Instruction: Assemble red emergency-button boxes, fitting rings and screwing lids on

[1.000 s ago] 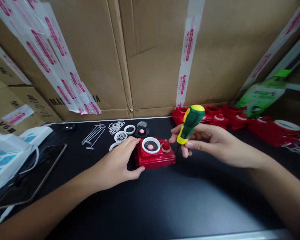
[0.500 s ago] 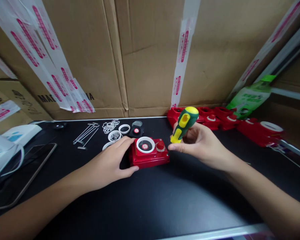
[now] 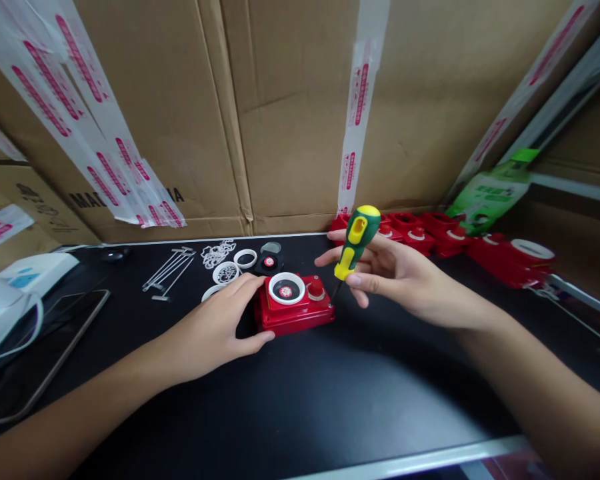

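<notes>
A red box-shaped housing [image 3: 293,321] lies on the black table, with a white ring [image 3: 271,297] around a dark dial and a small red knob [image 3: 315,288] on its top. My left hand [image 3: 223,320] grips its left end, thumb at the front and fingers behind. In my right hand [image 3: 395,270] is a green and yellow screwdriver [image 3: 359,241], held between thumb and fingers while some other fingers are spread. The screwdriver leans slightly, and its shaft points down at the screw in the housing's right front corner.
Behind the housing lie white rings [image 3: 245,259], a black disc part [image 3: 270,262], a white chain [image 3: 218,253] and several metal rods [image 3: 170,270]. More red housings [image 3: 447,237] stand at the back right beside a green bottle [image 3: 495,193]. At left lies a tablet [image 3: 75,333].
The fingers of my right hand have opened outward around the screwdriver handle, which stands a little more upright. The view has shifted slightly. My left hand stays on the housing.
</notes>
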Tool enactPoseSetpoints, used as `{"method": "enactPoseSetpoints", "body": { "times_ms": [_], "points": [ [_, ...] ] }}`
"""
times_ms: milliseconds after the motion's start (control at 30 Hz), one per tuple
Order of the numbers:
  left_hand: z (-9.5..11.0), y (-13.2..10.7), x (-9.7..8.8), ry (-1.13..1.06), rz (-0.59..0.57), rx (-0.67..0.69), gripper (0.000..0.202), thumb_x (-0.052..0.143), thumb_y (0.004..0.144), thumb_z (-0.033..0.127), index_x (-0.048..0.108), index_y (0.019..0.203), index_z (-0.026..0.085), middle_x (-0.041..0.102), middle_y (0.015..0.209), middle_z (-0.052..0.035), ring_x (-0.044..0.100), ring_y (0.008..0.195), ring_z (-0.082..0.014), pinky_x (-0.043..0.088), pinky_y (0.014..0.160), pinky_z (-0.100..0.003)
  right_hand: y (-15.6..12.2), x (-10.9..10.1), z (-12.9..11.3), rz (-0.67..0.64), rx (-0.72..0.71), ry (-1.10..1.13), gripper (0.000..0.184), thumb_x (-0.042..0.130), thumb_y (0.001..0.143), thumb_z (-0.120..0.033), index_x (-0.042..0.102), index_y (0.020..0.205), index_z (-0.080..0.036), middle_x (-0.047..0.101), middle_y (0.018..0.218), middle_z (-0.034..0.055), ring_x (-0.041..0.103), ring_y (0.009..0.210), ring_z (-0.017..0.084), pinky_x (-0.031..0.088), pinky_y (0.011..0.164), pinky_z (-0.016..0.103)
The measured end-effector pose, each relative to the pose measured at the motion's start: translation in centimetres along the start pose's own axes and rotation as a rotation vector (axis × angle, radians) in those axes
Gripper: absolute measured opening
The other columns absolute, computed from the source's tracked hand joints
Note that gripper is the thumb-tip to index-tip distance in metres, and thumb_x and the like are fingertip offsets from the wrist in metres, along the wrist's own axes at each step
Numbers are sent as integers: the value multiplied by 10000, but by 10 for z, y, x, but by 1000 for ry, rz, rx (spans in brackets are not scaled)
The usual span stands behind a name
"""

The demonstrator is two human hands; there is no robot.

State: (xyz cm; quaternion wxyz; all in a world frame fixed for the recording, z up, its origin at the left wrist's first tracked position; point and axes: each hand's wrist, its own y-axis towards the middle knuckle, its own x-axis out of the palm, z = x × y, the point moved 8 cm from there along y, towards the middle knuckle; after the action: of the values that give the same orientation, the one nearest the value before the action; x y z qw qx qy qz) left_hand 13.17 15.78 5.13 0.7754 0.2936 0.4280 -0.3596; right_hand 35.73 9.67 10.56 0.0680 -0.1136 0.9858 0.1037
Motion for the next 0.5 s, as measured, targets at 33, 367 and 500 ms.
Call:
{"method": "enactPoseSetpoints", "body": {
  "times_ms": [33,367,500],
  "points": [
    [0,0,0,5,4,4,582,769,969,435,499,1469,313,600,1502,-53,610,1368,-296,504,1190,-476,0,1,1,-19,0,13,483,730,1036,-256,541,1477,-208,739,1381,122,667,695,60,593,761,281],
    [-4,0,0,30,13,-9,616,767,967,490,507,1493,302,586,1555,-73,596,1413,-331,527,1169,-472,5,-1,7,53,-11,85,492,916,833,-180,653,1250,-182,830,1057,57,684,679,99,598,643,239],
    [-4,1,0,21,5,-9,633,775,964,479,492,1504,312,596,1538,-63,596,1407,-319,503,1199,-482,7,-2,10,133,-15,82,511,996,720,-206,686,1126,-199,816,972,28,642,625,102,578,592,248]
  ]
}}
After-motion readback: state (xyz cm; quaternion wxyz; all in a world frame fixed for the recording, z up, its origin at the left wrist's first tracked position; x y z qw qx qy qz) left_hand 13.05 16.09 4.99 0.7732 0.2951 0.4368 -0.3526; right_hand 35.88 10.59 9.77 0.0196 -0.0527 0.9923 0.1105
